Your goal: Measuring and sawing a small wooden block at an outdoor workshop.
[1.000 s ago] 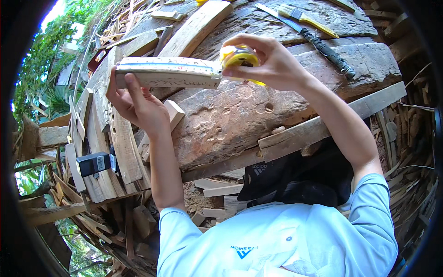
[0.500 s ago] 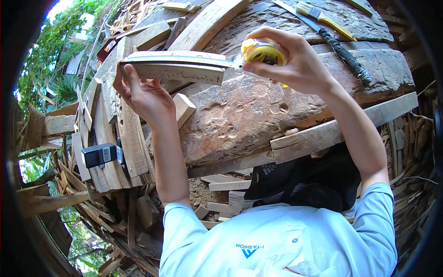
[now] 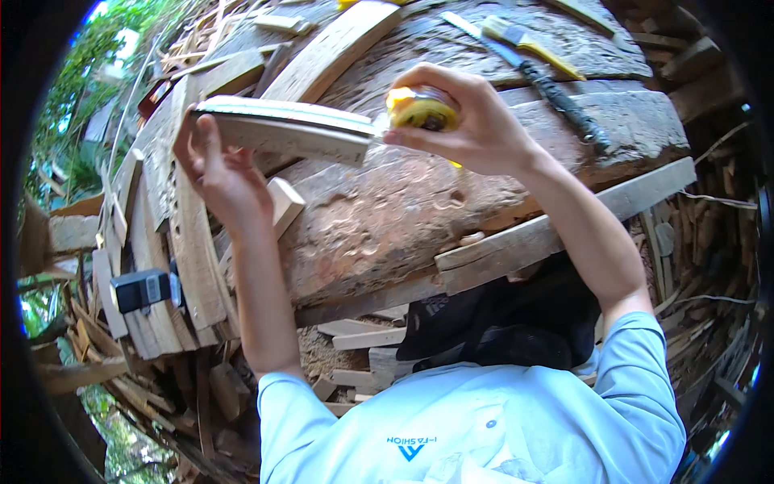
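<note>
My left hand grips a pale, flat wooden board by its left end and holds it level above the workbench. My right hand is closed around a yellow tape measure pressed against the board's right end. Both hands are raised over a thick, rough slab of wood that forms the bench top.
A hand saw with a black handle and a yellow-handled brush lie on the slab at the upper right. Planks and offcuts are stacked at the left, with a small black device among them. A long plank runs along the slab's near edge.
Both hands have shifted slightly right and up with the board and tape measure; the view has tilted a little. The grips are unchanged.
</note>
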Demonstrator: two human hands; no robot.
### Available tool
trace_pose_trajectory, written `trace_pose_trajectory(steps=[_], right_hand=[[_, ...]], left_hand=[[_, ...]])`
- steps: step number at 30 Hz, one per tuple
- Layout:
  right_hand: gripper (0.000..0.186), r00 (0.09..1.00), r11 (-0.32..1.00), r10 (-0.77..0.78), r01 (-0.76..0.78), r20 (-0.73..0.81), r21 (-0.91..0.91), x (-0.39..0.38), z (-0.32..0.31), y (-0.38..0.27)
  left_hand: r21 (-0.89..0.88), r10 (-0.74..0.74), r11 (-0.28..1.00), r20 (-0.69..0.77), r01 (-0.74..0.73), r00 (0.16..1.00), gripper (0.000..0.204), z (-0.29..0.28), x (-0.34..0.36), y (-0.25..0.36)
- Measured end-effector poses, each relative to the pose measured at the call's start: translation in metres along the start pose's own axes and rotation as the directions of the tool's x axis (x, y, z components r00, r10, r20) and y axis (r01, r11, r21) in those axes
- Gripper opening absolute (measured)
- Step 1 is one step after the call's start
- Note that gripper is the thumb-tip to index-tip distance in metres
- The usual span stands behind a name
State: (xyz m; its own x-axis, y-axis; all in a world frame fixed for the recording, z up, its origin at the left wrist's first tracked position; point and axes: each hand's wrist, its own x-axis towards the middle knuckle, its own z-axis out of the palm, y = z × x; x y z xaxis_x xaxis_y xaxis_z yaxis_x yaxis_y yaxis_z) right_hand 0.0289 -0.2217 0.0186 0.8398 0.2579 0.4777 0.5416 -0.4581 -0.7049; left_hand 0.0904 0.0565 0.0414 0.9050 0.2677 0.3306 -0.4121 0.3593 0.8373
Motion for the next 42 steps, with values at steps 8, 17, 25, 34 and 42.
trace_pose_trajectory(steps=[8, 17, 25, 34, 42], right_hand=[[0.050, 0.913, 0.878, 0.205, -0.331, -0.352, -0.345, 0.006, -0.036, 0.028], [0.056, 0.918, 0.844, 0.240, -0.358, -0.315, -0.399, 0.011, -0.044, 0.034], [0.035, 0.711, 0.503, 0.532, -0.702, -0.460, -0.505, -0.010, -0.115, 0.064], [0.052, 0.509, 0.198, 0.809, -0.707, -0.294, -0.679, -0.010, -0.126, 0.031], [0.036, 0.704, 0.442, 0.678, -0.621, -0.212, -0.647, -0.061, -0.146, 0.018]], left_hand=[[-0.007, -0.225, 0.974, 0.093, 0.226, 0.970, 0.040, -0.006, 0.006, -0.013], [0.074, -0.218, 0.976, 0.254, 0.206, 0.942, 0.037, 0.002, -0.013, -0.018], [0.043, -0.172, 0.985, 0.311, 0.167, 0.935, 0.036, 0.002, -0.020, -0.031], [0.162, -0.210, 0.976, 0.507, 0.147, 0.836, 0.059, 0.004, -0.024, -0.016], [0.183, -0.301, 0.953, 0.598, 0.239, 0.743, 0.044, 0.016, -0.017, 0.011]])
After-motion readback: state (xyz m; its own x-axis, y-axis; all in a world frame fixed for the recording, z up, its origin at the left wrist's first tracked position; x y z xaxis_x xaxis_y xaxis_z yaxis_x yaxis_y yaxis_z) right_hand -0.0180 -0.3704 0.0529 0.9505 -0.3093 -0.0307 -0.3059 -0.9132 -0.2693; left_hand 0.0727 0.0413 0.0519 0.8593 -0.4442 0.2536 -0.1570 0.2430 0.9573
